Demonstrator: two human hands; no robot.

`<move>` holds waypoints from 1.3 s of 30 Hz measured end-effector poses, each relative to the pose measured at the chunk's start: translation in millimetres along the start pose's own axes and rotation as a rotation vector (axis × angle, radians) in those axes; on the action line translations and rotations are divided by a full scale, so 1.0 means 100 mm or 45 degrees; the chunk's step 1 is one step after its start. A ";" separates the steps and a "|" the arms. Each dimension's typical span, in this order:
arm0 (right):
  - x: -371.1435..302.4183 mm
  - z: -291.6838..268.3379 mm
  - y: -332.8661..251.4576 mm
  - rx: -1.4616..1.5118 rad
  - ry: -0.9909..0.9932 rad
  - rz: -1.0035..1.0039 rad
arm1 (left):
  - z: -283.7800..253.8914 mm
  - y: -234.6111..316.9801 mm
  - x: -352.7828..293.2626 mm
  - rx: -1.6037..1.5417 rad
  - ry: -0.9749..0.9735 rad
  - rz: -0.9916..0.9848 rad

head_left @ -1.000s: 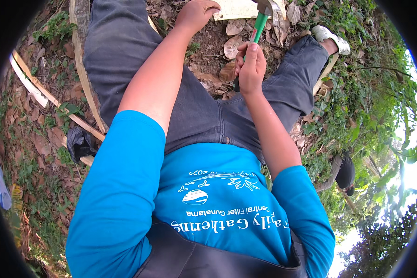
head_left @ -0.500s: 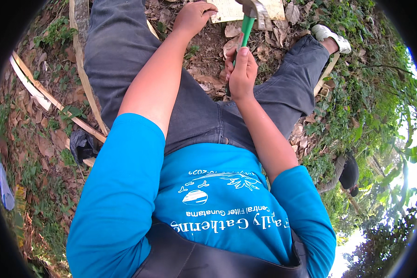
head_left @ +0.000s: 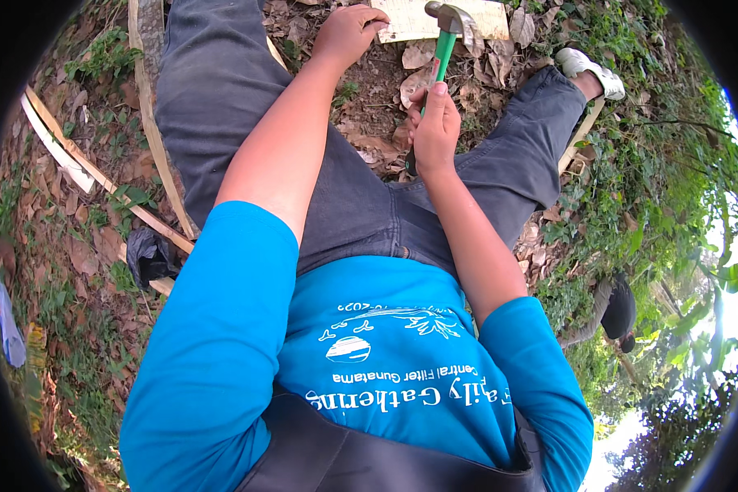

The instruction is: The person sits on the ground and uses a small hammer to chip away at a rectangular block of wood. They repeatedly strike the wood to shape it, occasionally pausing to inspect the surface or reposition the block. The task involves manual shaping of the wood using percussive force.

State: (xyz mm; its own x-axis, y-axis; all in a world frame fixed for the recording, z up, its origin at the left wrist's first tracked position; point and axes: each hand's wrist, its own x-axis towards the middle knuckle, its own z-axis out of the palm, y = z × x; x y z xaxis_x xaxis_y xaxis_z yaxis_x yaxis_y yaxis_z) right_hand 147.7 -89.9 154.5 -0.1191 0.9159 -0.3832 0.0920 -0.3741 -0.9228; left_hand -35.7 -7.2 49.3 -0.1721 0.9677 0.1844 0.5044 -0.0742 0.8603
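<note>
My right hand (head_left: pixel 436 131) is wrapped round the dark grip of a claw hammer (head_left: pixel 444 56). The green shaft points away from me, and its metal head is over a pale wooden board (head_left: pixel 402 23) on the ground at the top of the view. Whether the head touches the board cannot be told. At the board's left end is my left hand (head_left: pixel 348 37), thumb and fingers pinched together at its edge. Anything small between those fingertips is hidden. My legs are spread to both sides, with the board beyond them.
Long wooden strips (head_left: pixel 111 184) lie on the leafy ground at the left, beside a black plastic bag (head_left: pixel 149 256). Another strip (head_left: pixel 152 131) runs along my left leg. Dry leaves and green plants (head_left: pixel 631 164) cover the slope. Another person (head_left: pixel 619 307) is bent over at the right.
The hammer head sits slightly lower in the view, and my right hand has shifted a little to the right. The whole view has moved slightly. My left hand stays at the board's end.
</note>
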 end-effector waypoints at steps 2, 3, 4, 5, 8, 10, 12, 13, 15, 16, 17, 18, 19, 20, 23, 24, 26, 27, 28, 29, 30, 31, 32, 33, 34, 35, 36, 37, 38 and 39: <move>-0.04 0.03 -0.14 0.087 -0.016 -0.131 | 0.01 -0.07 -0.01 0.007 0.005 -0.001; -0.05 0.03 -0.17 0.132 -0.016 -0.196 | 0.03 -0.06 -0.01 -0.022 0.018 0.000; -0.04 0.02 -0.12 0.097 -0.018 -0.199 | 0.04 -0.05 -0.01 -0.051 0.032 -0.001; 0.01 0.02 0.01 0.061 -0.020 -0.202 | 0.05 -0.04 -0.01 -0.079 0.046 -0.001; 0.24 -0.02 0.45 -0.415 -0.016 0.029 | 0.17 -0.18 -0.01 -0.009 0.034 -0.029; 0.25 0.02 0.48 -0.524 0.030 0.053 | 0.18 -0.14 -0.02 -0.064 0.053 -0.086; 0.21 0.03 0.36 -0.321 0.045 0.119 | 0.17 -0.22 -0.02 -0.056 0.023 -0.097; 0.14 0.05 0.22 -0.228 0.049 0.155 | 0.18 -0.30 -0.01 -0.028 -0.015 -0.079; 0.06 0.04 0.05 -0.034 0.044 0.090 | 0.13 -0.22 -0.02 -0.097 0.020 -0.013; 0.02 0.04 -0.04 0.063 0.035 0.055 | 0.10 -0.12 -0.04 -0.050 0.048 -0.027; 0.00 0.04 -0.14 0.112 0.001 -0.017 | 0.10 -0.04 -0.05 -0.002 0.077 -0.041; -0.01 0.03 -0.18 0.104 0.003 -0.083 | 0.08 -0.01 -0.07 0.051 0.109 -0.055; -0.01 0.02 -0.21 0.095 0.004 -0.147 | 0.09 -0.02 -0.12 0.083 -0.011 -0.209; -0.01 0.02 -0.22 0.087 0.003 -0.211 | 0.07 0.00 -0.15 0.144 -0.015 -0.219; 0.06 -0.03 0.14 -0.067 -0.012 -0.240 | 0.07 0.06 -0.16 0.264 -0.238 -0.359; 0.13 -0.04 0.29 -0.142 -0.022 -0.222 | 0.11 0.01 -0.15 0.317 -0.108 -0.265; 0.26 -0.01 0.39 -0.519 -0.032 0.204 | 0.18 -0.06 -0.16 0.418 0.153 -0.074; 0.26 0.03 0.33 -0.502 -0.025 0.223 | 0.14 -0.13 -0.15 0.428 -0.028 -0.165; 0.23 0.05 0.28 -0.485 -0.018 0.242 | 0.15 -0.17 -0.14 0.375 -0.009 -0.144; 0.21 0.07 0.21 -0.366 -0.030 0.160 | 0.16 -0.18 -0.12 0.322 0.010 -0.121; 0.17 0.06 0.14 -0.248 -0.037 0.091 | 0.17 -0.18 -0.13 0.265 0.019 -0.104; 0.12 0.06 0.03 -0.132 -0.051 0.020 | 0.18 -0.19 -0.12 0.253 0.009 -0.122; 0.06 0.04 -0.11 0.004 -0.093 -0.023 | 0.18 -0.18 -0.12 0.242 0.000 -0.141; 0.01 0.04 -0.27 0.049 -0.086 -0.085 | 0.19 -0.17 -0.11 0.229 -0.011 -0.159; -0.02 0.03 -0.38 0.098 -0.085 -0.148 | 0.16 -0.14 -0.10 0.222 -0.017 -0.177; -0.04 0.04 -0.44 0.139 -0.060 -0.218 | 0.09 -0.08 -0.08 0.231 -0.196 -0.283; -0.05 0.04 -0.49 0.176 -0.026 -0.293 | 0.13 -0.13 -0.06 0.234 -0.153 -0.200; -0.03 0.05 -0.45 0.198 -0.004 -0.334 | 0.14 -0.15 -0.06 0.260 -0.139 -0.196; 0.01 0.07 -0.34 0.131 -0.027 -0.282 | 0.14 -0.18 -0.08 0.286 -0.123 -0.192; 0.06 0.05 -0.16 0.062 -0.028 -0.234 | 0.14 -0.16 -0.06 0.254 -0.168 -0.207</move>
State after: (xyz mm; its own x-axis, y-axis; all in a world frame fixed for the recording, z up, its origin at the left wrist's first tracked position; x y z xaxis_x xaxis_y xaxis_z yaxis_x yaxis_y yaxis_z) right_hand 140.7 -78.7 166.4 -0.1511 0.9663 -0.2084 0.0185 -0.2080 -0.9780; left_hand -30.6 -8.1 28.0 -0.1596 0.9869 -0.0232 0.6378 0.1211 0.7606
